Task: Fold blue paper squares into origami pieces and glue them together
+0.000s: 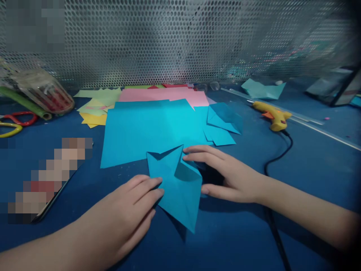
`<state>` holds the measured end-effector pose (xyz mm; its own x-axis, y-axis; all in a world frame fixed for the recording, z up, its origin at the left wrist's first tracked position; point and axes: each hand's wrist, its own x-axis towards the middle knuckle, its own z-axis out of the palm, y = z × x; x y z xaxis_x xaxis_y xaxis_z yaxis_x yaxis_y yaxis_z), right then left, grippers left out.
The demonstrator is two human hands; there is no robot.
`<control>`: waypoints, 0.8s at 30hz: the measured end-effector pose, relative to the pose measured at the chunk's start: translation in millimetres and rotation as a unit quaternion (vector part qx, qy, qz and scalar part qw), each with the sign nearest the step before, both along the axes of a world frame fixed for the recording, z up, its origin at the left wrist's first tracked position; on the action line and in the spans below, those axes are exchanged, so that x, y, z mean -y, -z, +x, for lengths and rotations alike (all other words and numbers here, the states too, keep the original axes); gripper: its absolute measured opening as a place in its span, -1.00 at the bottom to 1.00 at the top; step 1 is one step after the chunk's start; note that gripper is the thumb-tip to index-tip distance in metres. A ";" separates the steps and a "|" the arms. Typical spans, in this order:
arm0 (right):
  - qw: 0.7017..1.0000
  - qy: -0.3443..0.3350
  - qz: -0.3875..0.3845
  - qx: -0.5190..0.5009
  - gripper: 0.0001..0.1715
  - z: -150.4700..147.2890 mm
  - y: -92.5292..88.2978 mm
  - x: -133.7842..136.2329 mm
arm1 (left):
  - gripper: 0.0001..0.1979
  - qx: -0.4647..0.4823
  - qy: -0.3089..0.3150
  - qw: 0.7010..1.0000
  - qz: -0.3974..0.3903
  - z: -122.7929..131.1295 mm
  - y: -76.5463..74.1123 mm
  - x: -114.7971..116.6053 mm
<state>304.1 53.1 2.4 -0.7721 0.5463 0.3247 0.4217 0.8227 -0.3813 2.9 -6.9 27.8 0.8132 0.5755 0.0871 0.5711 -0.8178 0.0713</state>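
A partly folded blue paper piece (177, 188) lies on the dark blue table (310, 169) in front of me. My left hand (129, 210) rests flat at its left edge, fingers stretched out and pressing on the paper. My right hand (225, 173) lies at its right side with fingers extended, fingertips touching a raised flap near the top. Just behind lies a large flat blue sheet (146, 128).
Pink (169, 94), yellow and green sheets (96, 107) lie behind the blue sheet, with small blue scraps (222, 124) to the right. A yellow glue gun (272, 114) with a black cord sits right. Scissors (14, 122) and a clear pouch lie far left. Perforated metal screen at the back.
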 end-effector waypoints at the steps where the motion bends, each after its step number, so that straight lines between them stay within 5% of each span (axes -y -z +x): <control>1: 1.000 0.015 -0.013 -0.002 -0.31 -0.7 0.1 0.8 | -0.56 -0.001 0.015 1.000 0.013 1.6 -1.3 0.8; 5: 0.997 0.069 -0.022 0.000 -0.23 -5.3 1.8 4.7 | -0.59 0.038 0.064 0.996 0.042 9.5 -6.5 2.7; 11: 0.983 0.175 0.001 -0.054 -0.66 -9.5 7.5 4.7 | -0.62 0.067 0.077 0.994 0.036 13.4 -9.4 3.3; 24: 0.993 0.065 0.043 -0.089 -0.68 -15.9 6.7 6.9 | -0.43 -0.035 0.111 0.991 -0.058 8.2 -8.3 -8.1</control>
